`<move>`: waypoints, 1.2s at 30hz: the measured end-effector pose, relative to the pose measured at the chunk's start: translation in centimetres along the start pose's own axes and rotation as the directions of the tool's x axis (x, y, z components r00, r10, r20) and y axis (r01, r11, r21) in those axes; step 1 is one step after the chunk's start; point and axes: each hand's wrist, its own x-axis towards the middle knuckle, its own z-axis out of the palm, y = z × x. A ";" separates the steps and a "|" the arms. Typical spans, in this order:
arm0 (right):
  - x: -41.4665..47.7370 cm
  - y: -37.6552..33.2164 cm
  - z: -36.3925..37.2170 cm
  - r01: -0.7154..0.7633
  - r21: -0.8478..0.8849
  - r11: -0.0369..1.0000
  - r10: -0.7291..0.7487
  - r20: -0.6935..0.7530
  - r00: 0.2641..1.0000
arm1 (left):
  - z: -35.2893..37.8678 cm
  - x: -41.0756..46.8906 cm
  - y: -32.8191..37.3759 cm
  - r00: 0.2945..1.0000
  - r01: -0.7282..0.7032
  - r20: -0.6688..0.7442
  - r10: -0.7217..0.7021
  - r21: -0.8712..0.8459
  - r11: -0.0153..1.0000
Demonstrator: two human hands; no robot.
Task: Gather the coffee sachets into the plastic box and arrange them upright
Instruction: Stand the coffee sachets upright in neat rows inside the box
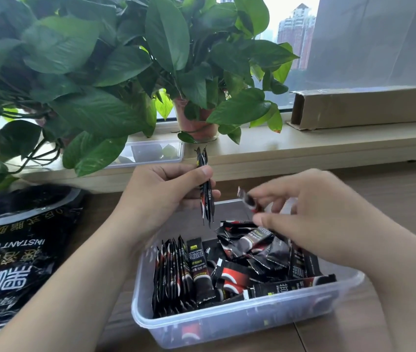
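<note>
A thin bundle of sachets [207, 212] was pinched upright by the left hand [166, 196] above the box [227, 320]. One sachet [247, 200] was pinched by the blurred right hand [316, 219] over the loose pile [252, 250]. A row [173, 270] was stood upright at the box's left wall. A coffee bag [11, 250] was laid just left; leaves [100, 72] were hung close behind.

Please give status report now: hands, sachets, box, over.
Left grip holds sachet bundle upright above plastic box. Right grip pinches one sachet, blurred. Upright row at box left, loose pile beside it. Nothing blocks the box.
</note>
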 end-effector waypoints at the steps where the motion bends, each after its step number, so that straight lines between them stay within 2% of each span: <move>1: 0.1 -0.1 -0.1 0.003 0.080 0.997 0.004 -0.091 0.996 | 0.0 0.0 0.0 1.000 -0.005 0.010 0.005 0.001 1.000; 4: 0.5 -0.6 0.3 0.020 0.305 0.952 0.063 -0.259 0.964 | -0.1 -0.1 0.0 0.998 -0.017 0.065 0.017 -0.002 1.000; 7: 0.9 -1.8 1.5 0.027 0.505 0.862 0.116 -0.250 0.961 | 0.0 -0.2 -0.1 0.991 -0.024 0.133 0.030 -0.039 0.999; 9: 1.2 -2.3 2.6 0.042 0.520 0.853 0.113 -0.263 0.958 | 0.1 -0.1 -0.1 0.988 -0.031 0.149 0.038 -0.045 0.998; 13: 1.3 -2.5 3.9 0.092 0.467 0.879 0.076 -0.328 0.941 | 0.1 0.0 -0.3 0.990 -0.033 0.133 0.038 -0.040 0.999; 18: 0.8 -2.8 3.5 0.134 0.247 0.960 -0.075 -0.235 0.969 | -0.1 0.1 -0.1 0.994 -0.025 0.108 0.033 -0.076 0.997; 22: 0.8 -2.7 3.6 0.135 0.158 0.978 -0.101 -0.207 0.973 | -0.3 0.0 -0.1 0.984 -0.044 0.168 0.058 -0.083 0.996; 26: 0.8 -2.5 3.8 0.191 0.111 0.975 -0.164 -0.214 0.963 | -0.2 0.1 -0.2 0.985 -0.052 0.162 0.059 -0.047 0.998; 29: 1.0 -2.5 3.9 0.211 0.109 0.971 -0.182 -0.225 0.957 | -0.3 0.1 -0.3 0.993 -0.072 0.090 0.076 -0.041 0.997; 31: 1.2 -2.5 3.8 0.201 0.141 0.969 -0.153 -0.292 0.944 | -0.4 0.3 -0.2 0.994 -0.108 0.011 0.109 -0.075 0.991; 33: 1.2 -2.4 3.7 0.179 0.100 0.979 -0.136 -0.336 0.932 | -0.6 0.7 -0.2 0.988 -0.143 -0.071 0.135 -0.120 0.982; 34: 1.1 -2.4 3.6 0.164 0.065 0.984 -0.136 -0.311 0.941 | -0.8 0.9 -0.3 0.984 -0.157 -0.109 0.143 -0.135 0.978; 36: 0.7 -2.8 3.6 0.119 -0.010 0.993 -0.119 -0.170 0.978 | -1.0 1.1 -0.4 0.977 -0.171 -0.152 0.149 -0.142 0.975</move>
